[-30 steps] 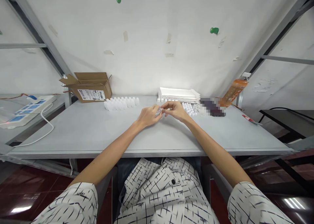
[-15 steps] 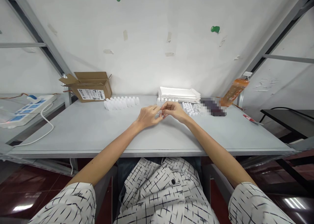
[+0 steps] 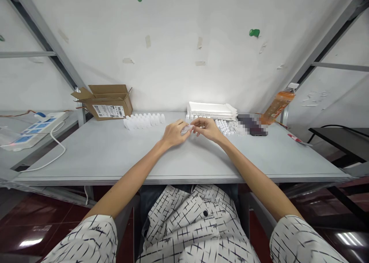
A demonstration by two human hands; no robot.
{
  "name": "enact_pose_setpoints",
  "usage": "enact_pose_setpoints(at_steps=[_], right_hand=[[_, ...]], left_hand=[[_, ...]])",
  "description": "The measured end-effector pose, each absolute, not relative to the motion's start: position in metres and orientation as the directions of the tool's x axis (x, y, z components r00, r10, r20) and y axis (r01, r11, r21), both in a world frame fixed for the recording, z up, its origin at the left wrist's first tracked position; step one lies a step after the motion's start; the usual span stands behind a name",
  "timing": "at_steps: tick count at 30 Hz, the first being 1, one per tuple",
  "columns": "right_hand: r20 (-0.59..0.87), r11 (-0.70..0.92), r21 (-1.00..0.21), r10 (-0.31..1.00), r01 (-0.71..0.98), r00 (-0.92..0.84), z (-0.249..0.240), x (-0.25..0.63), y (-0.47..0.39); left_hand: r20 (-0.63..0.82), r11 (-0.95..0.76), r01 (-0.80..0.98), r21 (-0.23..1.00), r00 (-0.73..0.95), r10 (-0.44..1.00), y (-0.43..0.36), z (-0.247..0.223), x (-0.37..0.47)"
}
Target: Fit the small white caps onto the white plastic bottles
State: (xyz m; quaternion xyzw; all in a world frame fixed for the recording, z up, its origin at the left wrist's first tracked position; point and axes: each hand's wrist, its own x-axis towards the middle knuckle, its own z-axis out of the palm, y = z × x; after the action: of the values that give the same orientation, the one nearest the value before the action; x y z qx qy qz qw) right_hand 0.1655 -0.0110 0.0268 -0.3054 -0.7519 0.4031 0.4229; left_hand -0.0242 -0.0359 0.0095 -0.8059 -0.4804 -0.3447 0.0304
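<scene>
Grey tabletop (image 3: pixel 123 155) spreads beneath the fingers. The left hand (image 3: pixel 173 134) closes around a translucent bottle (image 3: pixel 186 129), its long axis pointing sideways to the right hand (image 3: pixel 210 130), whose fingertips bunch narrowly at its end; what they grip, I cannot tell.

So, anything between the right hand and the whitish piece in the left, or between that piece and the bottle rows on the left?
Nothing visible between the right hand and the whitish piece; the fingertips are right at its end. Toward the white bottles, only the left hand holding it, then bare tabletop.
</scene>
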Motion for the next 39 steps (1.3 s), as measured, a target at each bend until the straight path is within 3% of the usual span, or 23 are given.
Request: enact_pose_setpoints(at_steps=[10,19,24,31,39], right_hand=[[0.379,0.531,-0.812,0.796,0.242,-0.472,0.0231,0.1672,-0.0109],[0.388,0.540,-0.799,0.798,0.264,-0.460,0.0209,0.1660,-0.0118],[0.289,0.415,-0.871,0.866,0.262,-0.408,0.0223,0.1632,-0.0118],[0.146,0.192,-0.977,0.921,0.092,-0.361,0.0253,0.1634,-0.0110],[0.135,0.180,-0.980,0.916,0.086,-0.377,0.0261,0.1662,-0.0084]], left_hand=[[0.471,-0.522,0.779,0.347,0.337,0.816,-0.0338,0.0108,-0.0274],[0.511,-0.561,0.820,0.113,0.436,0.741,-0.0341,0.0074,-0.0304],[0.507,-0.578,0.816,0.014,0.492,0.708,-0.0331,0.0059,-0.0321],[0.515,-0.593,0.802,-0.070,0.538,0.667,-0.0351,0.0084,-0.0314],[0.559,-0.603,0.797,-0.015,0.507,0.656,-0.0374,0.0082,-0.0287]])
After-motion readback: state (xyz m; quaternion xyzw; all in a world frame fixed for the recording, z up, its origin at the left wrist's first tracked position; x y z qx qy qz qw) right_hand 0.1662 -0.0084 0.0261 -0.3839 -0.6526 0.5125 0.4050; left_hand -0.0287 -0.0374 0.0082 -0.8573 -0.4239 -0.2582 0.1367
